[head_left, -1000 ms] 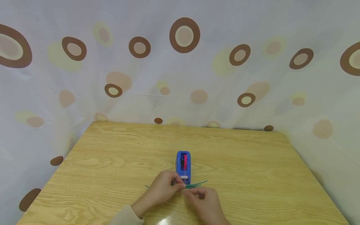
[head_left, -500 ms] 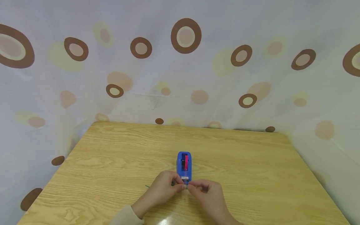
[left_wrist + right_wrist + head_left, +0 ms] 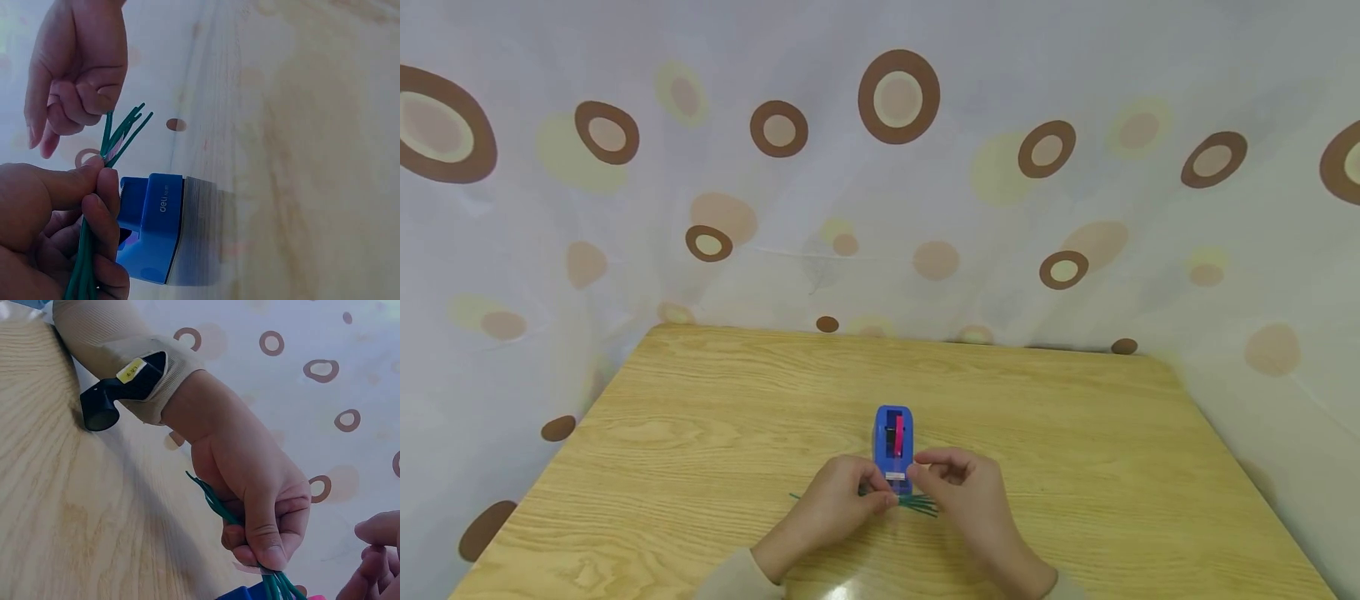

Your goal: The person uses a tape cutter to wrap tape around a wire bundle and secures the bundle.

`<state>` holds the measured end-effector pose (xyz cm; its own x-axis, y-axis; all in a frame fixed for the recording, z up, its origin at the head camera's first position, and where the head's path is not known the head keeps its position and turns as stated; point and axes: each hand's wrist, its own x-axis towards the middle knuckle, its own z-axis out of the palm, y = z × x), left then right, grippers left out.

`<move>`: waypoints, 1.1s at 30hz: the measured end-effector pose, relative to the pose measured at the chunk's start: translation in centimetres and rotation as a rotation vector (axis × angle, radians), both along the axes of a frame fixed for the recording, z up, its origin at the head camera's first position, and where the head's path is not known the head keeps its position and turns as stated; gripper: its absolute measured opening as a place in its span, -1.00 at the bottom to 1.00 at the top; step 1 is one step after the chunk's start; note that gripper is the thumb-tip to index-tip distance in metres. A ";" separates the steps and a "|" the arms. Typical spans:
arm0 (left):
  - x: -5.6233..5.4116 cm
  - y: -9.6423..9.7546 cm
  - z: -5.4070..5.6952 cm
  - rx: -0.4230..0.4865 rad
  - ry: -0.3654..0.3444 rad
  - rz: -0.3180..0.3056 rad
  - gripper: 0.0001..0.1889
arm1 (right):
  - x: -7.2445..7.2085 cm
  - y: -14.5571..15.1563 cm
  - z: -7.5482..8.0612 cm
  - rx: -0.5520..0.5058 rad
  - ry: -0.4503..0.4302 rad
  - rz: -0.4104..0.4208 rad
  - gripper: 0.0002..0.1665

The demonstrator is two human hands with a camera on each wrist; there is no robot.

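My left hand (image 3: 842, 497) grips a bundle of thin green wire-like strands (image 3: 917, 503) between thumb and curled fingers. In the left wrist view the strands (image 3: 128, 128) fan out beyond the thumb. A short strip of clear tape (image 3: 249, 568) lies at the bundle by the left thumb in the right wrist view. Just behind the bundle stands a blue tape dispenser (image 3: 882, 454) with a pink-red roll core (image 3: 898, 435). My right hand (image 3: 973, 500) is at the dispenser's front right, thumb and forefinger apart, other fingers loosely bent, with nothing seen between them.
The wooden table (image 3: 737, 392) spreads around the hands. At its back and sides hangs a pale curtain (image 3: 850, 192) with brown ring patterns. A black wrist camera (image 3: 122, 394) sits on the left sleeve.
My right hand first moved in to the bundle beside the left thumb, then drew back up and right, uncovering the strands' ends. The left hand keeps its grip in place.
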<state>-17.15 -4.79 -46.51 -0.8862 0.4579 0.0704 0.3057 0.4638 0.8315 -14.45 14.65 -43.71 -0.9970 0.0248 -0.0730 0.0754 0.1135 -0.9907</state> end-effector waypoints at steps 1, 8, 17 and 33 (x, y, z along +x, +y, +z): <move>0.0 0.0 0.0 0.001 -0.001 -0.001 -0.88 | -0.1 0.0 0.1 -0.004 -0.004 -0.001 -0.74; -0.1 0.0 0.0 0.010 -0.006 -0.011 -0.88 | -0.6 0.2 0.3 -0.053 -0.015 0.021 -0.68; -0.2 -0.3 -0.1 0.017 0.005 -0.022 -0.88 | -1.5 0.5 0.4 -0.050 0.015 0.090 -0.61; -0.3 -0.4 -0.1 0.011 -0.006 -0.025 -0.88 | -2.5 1.0 -0.8 0.073 0.026 0.177 -0.63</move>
<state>-17.44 -5.19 -46.57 -0.8750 0.4789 0.0707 0.3123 0.4470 0.8383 -16.96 15.61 -44.53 -0.9877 -0.1472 -0.0519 0.0225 0.1948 -0.9806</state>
